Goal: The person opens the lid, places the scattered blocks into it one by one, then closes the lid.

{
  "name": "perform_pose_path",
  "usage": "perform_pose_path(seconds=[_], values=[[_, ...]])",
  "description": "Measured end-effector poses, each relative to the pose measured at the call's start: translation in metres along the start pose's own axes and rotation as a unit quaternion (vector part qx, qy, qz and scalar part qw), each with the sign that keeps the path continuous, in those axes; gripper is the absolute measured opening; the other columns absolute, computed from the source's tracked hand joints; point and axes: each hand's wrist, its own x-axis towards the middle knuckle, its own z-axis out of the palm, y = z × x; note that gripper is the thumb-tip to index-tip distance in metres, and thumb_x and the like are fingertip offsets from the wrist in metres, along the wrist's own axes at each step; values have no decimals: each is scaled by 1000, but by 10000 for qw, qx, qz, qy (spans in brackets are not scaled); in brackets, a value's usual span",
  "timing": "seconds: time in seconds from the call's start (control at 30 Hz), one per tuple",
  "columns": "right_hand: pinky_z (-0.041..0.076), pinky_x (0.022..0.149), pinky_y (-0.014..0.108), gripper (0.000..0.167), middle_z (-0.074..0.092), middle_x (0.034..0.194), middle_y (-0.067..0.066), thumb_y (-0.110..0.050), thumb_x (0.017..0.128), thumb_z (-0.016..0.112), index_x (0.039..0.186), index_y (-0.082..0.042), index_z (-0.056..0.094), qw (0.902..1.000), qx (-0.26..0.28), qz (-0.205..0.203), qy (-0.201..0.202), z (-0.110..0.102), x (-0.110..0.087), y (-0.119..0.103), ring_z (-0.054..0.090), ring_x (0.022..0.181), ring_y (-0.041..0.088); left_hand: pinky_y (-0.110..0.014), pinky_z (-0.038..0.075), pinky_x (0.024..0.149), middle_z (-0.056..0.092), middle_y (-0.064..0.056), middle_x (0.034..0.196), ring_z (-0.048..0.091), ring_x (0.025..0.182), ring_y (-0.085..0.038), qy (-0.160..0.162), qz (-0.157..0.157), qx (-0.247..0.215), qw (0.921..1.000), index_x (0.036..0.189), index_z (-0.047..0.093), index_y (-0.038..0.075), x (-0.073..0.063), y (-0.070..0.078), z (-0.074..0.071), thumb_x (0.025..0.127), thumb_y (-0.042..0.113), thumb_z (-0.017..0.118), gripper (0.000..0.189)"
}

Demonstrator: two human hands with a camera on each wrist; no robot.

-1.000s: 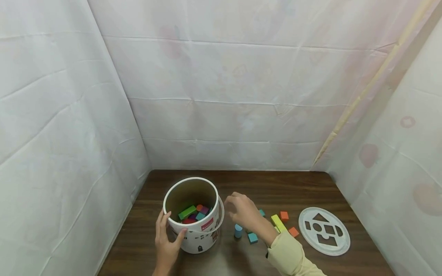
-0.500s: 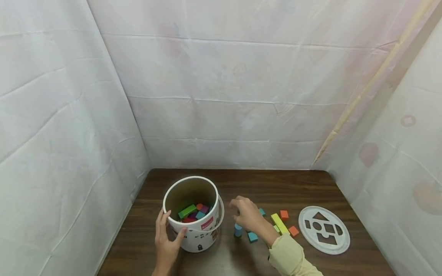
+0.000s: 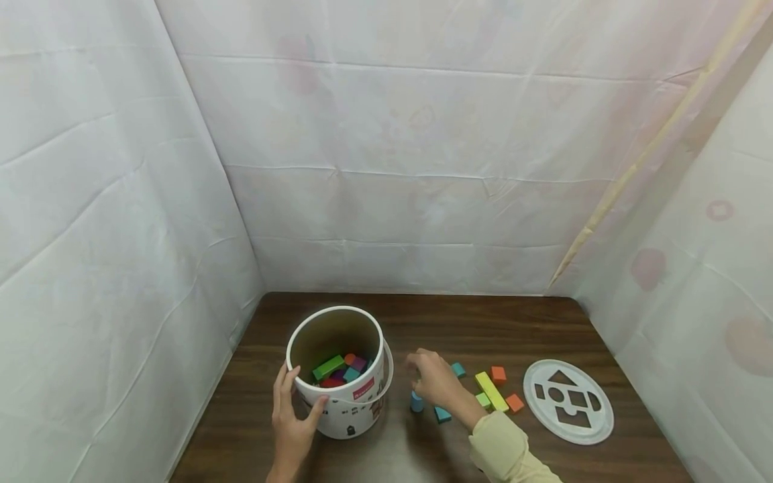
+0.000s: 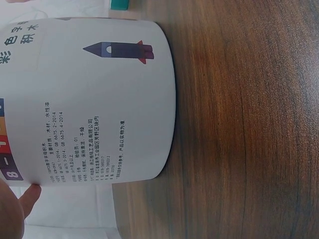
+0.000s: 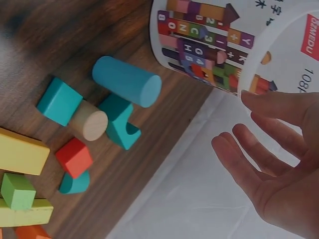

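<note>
A white bucket [image 3: 347, 419] with printed pictures stands upright on the brown table; several coloured blocks [image 3: 329, 367] lie inside it. My left hand [image 3: 291, 429] holds the bucket's near left side, fingers along the rim and thumb on the front wall. In the left wrist view only part of that hand [image 4: 11, 214] shows beside the printed wall. My right hand [image 3: 436, 379] hovers right of the bucket, above loose blocks. In the right wrist view its fingers [image 5: 239, 164] are loosely bent and apart, with nothing between them. Nearest it stands a blue cylinder block [image 3: 417, 402].
Right of the cylinder lie a teal block [image 3: 443, 414], a yellow bar [image 3: 492, 392], a green cube [image 3: 483, 400] and orange blocks [image 3: 498, 374]. A white round lid [image 3: 568, 433] with shaped cutouts lies at the right. White sheets [image 3: 386, 208] enclose the table.
My right hand has shifted slightly nearer and to the right, away from the bucket. My left hand and the bucket have stayed in place.
</note>
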Motion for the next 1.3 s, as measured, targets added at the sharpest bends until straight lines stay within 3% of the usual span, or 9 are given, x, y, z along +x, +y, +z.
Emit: perform_pose_path(seconds=[0.37,0.77,1.07,1.3], values=[[50,59,27,29,63,89,8,4,65,72,92,-6,69,9998,-131,-83,125,14,1,8,60,76,20,-14,34,100,30,-5,150,35,131,-26,-45,12,28,10000,137,46,6,-1,-12,-2,68,5,83,78],[44,53,22,31,61,88,9,9,65,62,93,-3,70,9999,-77,23,-65,33,-2,18,56,70,16,-13,34,99,32,-7,149,37,130,-26,-15,157,20,9999,137,46,6,-1,-11,-1,68,5,83,78],[52,57,32,27,64,87,11,7,65,68,90,-2,69,9995,-275,68,-156,48,-6,31,61,75,23,-15,36,100,32,-6,149,37,130,-26,-43,70,48,10000,138,46,8,-3,-12,1,69,7,83,78],[49,56,30,22,55,82,6,5,65,72,85,-2,68,9993,-263,215,-171,56,-6,34,53,69,17,-19,38,100,32,-6,149,37,130,-26,-71,29,90,9999,138,46,7,-3,-11,0,70,8,83,78]])
